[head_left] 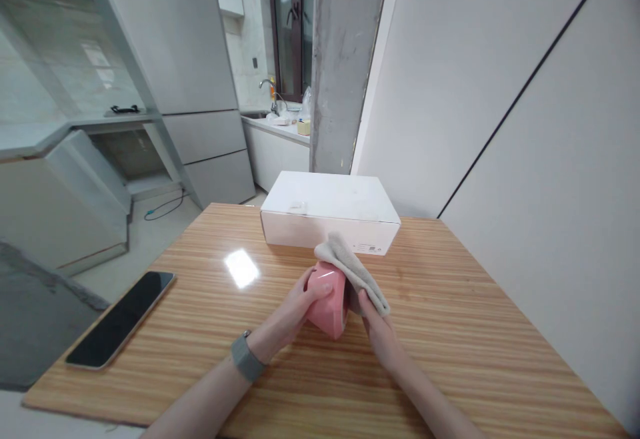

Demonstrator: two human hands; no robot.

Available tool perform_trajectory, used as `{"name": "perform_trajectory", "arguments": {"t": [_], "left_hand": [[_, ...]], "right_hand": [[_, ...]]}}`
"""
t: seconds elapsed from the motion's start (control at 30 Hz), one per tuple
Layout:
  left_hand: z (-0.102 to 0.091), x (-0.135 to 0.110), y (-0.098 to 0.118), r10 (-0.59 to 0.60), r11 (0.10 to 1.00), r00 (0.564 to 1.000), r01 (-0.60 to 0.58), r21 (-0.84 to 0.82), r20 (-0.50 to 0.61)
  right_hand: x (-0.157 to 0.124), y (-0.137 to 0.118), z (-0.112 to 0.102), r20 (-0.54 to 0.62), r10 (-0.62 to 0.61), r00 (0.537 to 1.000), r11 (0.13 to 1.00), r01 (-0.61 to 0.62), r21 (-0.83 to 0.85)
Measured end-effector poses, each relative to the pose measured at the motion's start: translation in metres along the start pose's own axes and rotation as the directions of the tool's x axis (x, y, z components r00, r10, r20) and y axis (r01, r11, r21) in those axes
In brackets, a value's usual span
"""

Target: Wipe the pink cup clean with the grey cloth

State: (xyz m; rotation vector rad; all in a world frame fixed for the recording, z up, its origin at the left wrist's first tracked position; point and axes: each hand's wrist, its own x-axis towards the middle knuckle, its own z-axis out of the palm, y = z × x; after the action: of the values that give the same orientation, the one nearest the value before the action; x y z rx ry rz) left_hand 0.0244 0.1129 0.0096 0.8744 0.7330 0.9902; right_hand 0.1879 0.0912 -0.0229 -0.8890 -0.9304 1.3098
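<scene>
- The **pink cup** (327, 302) is in the middle of the two hands, over the near part of the **wood table** (450, 305). It may be some other pink pot, because part of it is hidden.
- It leans to one side. Its long way runs from the top, under the cloth, down to a low corner near the table. I cannot tell if that corner touches the table.
- The **left hand** (305, 302) is on the near left side of the cup. Its fingers wrap around the cup and the thumb lies on top. This is a close, firm hold.
- The **right hand** (380, 332) is on the other side. It is just as near to the cup, and its fingers press the cloth on the cup. The hand is only a little open.
- The **tan cloth** (350, 272) lies over the top of the cup. One end sticks out past the right fingers. The other end comes up close to the box.
- The **white box** (330, 209) sits on the table, just past the cup.
- A **black phone** (120, 319) lies near the left edge of the table, well apart from the hands.
- A **gray wrist band** (247, 357) is on the left wrist.
- Far off, there is a **tap** (267, 85) by a **fridge** (170, 32).
</scene>
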Motion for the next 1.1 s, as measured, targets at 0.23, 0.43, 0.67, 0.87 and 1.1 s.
{"name": "perform_trajectory", "arguments": {"t": [0.23,0.43,0.67,0.87,1.1], "left_hand": [[0.002,-0.001,0.000,0.013,1.000,0.999,-0.013,0.007,-0.045],[-0.002,-0.002,0.005,0.068,0.992,0.984,-0.085,0.097,0.167],[-0.007,-0.002,0.009,0.069,0.948,0.980,-0.122,0.293,0.187],[-0.010,0.002,0.007,0.110,0.940,0.980,-0.157,0.304,0.165],[-0.003,-0.003,0.012,0.060,0.977,0.994,-0.077,0.198,0.094]], "right_hand": [[0.012,-0.003,0.004,-0.005,-0.015,1.000,1.000,0.015,0.008],[0.018,0.001,-0.001,-0.121,0.018,0.993,0.998,-0.011,0.058],[0.012,-0.011,0.011,-0.053,0.049,0.997,0.986,-0.040,0.163],[0.009,0.001,0.006,-0.044,0.032,0.998,0.994,-0.027,0.109],[-0.002,0.004,-0.001,-0.069,-0.015,0.998,0.998,0.010,-0.064]]}}
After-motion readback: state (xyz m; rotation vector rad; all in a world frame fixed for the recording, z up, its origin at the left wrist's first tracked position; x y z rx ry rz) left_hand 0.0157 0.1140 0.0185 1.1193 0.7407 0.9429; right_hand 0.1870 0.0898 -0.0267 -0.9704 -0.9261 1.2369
